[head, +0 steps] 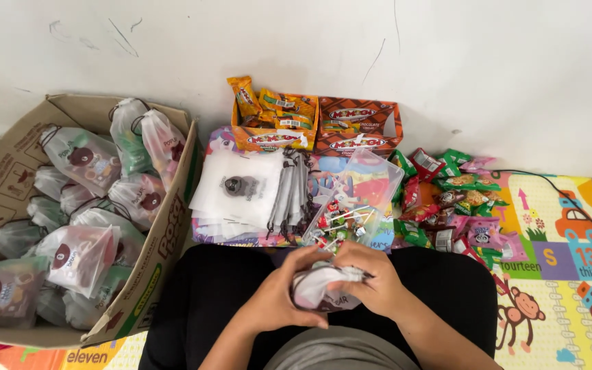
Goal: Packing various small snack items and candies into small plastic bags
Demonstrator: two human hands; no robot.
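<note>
Working left to right, I see my left hand (279,296) cupping a small white drawstring pouch (316,288), its fingers pressed together around soft, crinkly fabric over my lap. It looks light and limp, best held at the gathered neck. My right hand (371,281) pinches that neck; glossy candy wrappers (447,199) lie beyond the fingertips.

Soft, even daylight falls on my view; the white wall (447,62) above the orange boxes (316,123) is bright without glare. Shadows below that wall are faint. My hands, nearest the camera, look slightly blurred; the edges bend a little.
</note>
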